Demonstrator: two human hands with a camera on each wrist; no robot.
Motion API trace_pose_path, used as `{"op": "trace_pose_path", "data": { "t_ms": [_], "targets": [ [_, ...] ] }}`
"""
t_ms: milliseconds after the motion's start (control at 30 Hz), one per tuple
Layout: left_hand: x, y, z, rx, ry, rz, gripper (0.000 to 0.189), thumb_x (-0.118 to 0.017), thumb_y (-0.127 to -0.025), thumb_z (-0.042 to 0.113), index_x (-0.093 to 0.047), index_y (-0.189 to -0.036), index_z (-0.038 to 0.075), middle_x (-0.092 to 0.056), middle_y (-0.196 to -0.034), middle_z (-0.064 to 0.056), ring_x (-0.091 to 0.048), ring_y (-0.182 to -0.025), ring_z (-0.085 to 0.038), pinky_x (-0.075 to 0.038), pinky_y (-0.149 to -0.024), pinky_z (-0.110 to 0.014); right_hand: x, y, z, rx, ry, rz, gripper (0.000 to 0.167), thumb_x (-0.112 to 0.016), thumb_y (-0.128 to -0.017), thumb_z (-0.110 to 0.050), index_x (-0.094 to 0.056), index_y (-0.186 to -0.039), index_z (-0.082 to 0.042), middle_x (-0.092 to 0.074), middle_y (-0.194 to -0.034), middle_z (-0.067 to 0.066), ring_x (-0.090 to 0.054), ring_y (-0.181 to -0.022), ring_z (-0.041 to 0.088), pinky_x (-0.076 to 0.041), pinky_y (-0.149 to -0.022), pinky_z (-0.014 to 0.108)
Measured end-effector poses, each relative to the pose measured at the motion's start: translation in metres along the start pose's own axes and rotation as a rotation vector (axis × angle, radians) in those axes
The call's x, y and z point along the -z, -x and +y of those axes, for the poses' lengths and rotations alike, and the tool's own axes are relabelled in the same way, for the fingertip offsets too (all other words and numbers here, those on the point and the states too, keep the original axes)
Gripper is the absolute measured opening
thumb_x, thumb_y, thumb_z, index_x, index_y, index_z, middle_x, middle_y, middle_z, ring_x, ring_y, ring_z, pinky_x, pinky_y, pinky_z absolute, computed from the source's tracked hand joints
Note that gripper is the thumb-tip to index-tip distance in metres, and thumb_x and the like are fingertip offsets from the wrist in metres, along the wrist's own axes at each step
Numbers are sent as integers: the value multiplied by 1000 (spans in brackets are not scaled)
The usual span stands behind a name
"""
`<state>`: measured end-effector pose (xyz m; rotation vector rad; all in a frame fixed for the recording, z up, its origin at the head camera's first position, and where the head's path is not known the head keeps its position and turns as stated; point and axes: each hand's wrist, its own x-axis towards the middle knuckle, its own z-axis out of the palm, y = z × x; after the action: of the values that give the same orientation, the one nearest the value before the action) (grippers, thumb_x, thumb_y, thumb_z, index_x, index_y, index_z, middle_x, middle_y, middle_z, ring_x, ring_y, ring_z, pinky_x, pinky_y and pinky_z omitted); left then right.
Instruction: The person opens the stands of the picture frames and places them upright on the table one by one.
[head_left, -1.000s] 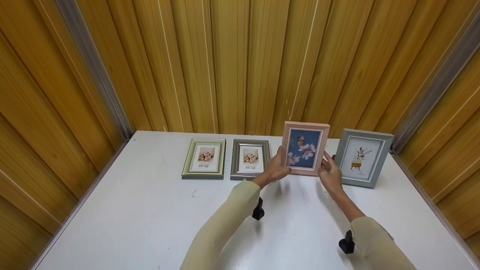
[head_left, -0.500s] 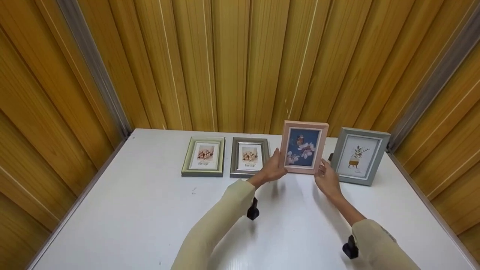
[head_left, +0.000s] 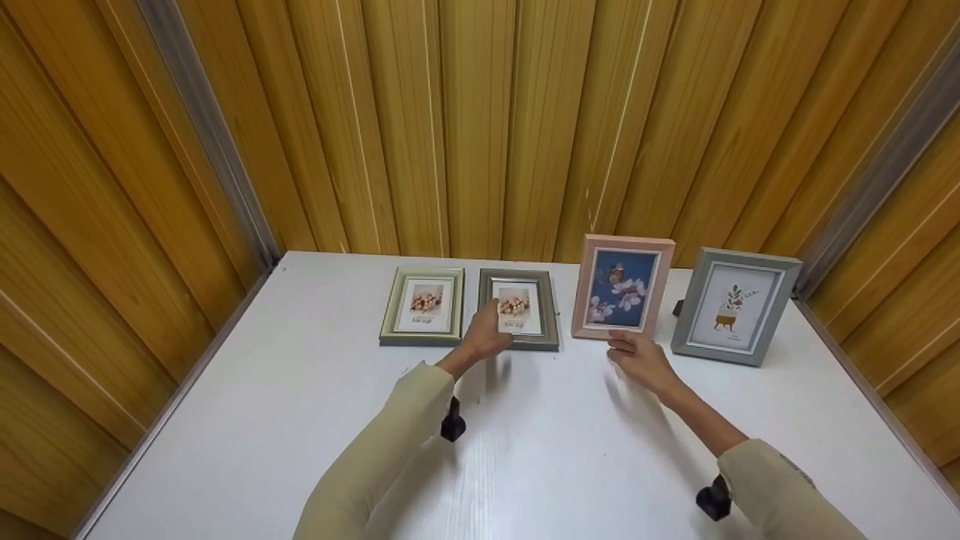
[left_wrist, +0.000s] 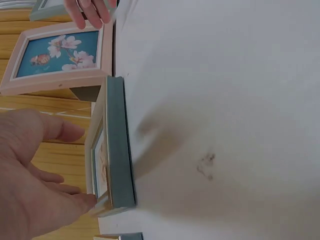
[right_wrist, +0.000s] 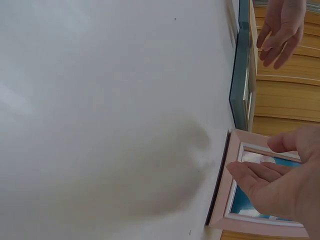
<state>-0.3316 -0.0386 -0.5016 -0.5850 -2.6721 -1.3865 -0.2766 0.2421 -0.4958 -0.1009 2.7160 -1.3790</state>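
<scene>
My left hand (head_left: 487,334) hovers over the left lower part of a dark silver photo frame (head_left: 547,307) lying flat on the white table. In the left wrist view its thumb and fingers are spread near that frame (left_wrist: 119,145); whether they touch it I cannot tell. A pink photo frame (head_left: 626,289) with a blossom picture stands upright, leaning back a little. Just in front of its lower edge is my right hand (head_left: 641,364), fingers loosely bent and holding nothing. To the right stands a grey-green frame (head_left: 735,307) with a plant picture.
Left of the dark silver frame, a light green-gold frame (head_left: 424,307) lies flat. Wood-patterned panels (head_left: 465,127) wall in the back and both sides of the white table (head_left: 247,420). Black wrist-worn pieces (head_left: 454,421) hang below both sleeves.
Both hands have let go of the pink frame, which now stands by itself. My left hand has moved left over the dark silver frame; the right has drawn slightly back from the pink one.
</scene>
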Motion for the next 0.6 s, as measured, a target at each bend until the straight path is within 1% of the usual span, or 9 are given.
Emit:
{"op": "trace_pose_path", "data": {
  "t_ms": [100, 200, 233, 333, 367, 433, 500, 600],
  "targets": [
    [6, 7, -10, -27, -19, 35, 53, -59, -77, -8, -54, -129, -13, -60, -128, -35, -56, -125, -50, -44, -112, -55, -12, -9, -6, -6, -9, -45, 51, -53, -102, -10, -43, -147, 13, -51, -147, 32, -49, -139, 46, -43, -114, 51],
    [7, 12, -18, -72, 15, 28, 55, -56, -76, -10, -54, -131, -14, -59, -130, -37, -54, -127, -52, -42, -112, -58, -26, -16, -10, 24, -39, -76, 51, -52, -103, -7, -41, -146, 16, -49, -148, 34, -48, -139, 48, -42, -115, 52],
    [8, 15, -20, -66, 44, 12, 57, -55, -76, -11, -53, -133, -15, -57, -133, -37, -52, -130, -53, -40, -114, -58, -31, -17, -12, 34, -53, -82, 51, -53, -102, -6, -41, -146, 17, -48, -148, 35, -48, -139, 48, -42, -115, 52],
    [9, 19, -26, -29, 129, -28, 67, -53, -75, -12, -46, -141, -15, -52, -142, -37, -47, -136, -52, -35, -118, -58, -46, -22, -15, 74, -73, -81, 51, -55, -100, -4, -41, -144, 20, -47, -146, 37, -48, -138, 49, -42, -115, 52],
    [8, 20, -27, -4, 145, -42, 70, -53, -75, -12, -44, -144, -13, -50, -145, -35, -46, -138, -50, -34, -120, -57, -51, -23, -17, 79, -80, -72, 52, -56, -99, -3, -41, -143, 20, -47, -147, 37, -48, -138, 49, -42, -115, 51],
    [8, 20, -28, 58, 182, -62, 73, -54, -76, -11, -40, -147, -11, -48, -149, -33, -44, -141, -47, -31, -122, -55, -58, -25, -20, 73, -81, -55, 55, -59, -98, -3, -41, -144, 19, -45, -149, 36, -45, -140, 49, -40, -116, 51],
    [7, 20, -29, 98, 203, -70, 76, -55, -77, -10, -37, -150, -9, -46, -152, -31, -42, -144, -44, -29, -123, -53, -65, -28, -23, 68, -69, -43, 58, -61, -96, -5, -41, -145, 18, -44, -150, 35, -43, -142, 48, -38, -118, 52],
    [5, 18, -29, 124, 234, -70, 78, -57, -78, -8, -34, -152, -8, -43, -154, -31, -38, -147, -44, -25, -125, -53, -74, -33, -26, 50, -55, -46, 62, -62, -95, -8, -39, -148, 15, -45, -151, 33, -42, -144, 47, -35, -120, 53]
  ]
}}
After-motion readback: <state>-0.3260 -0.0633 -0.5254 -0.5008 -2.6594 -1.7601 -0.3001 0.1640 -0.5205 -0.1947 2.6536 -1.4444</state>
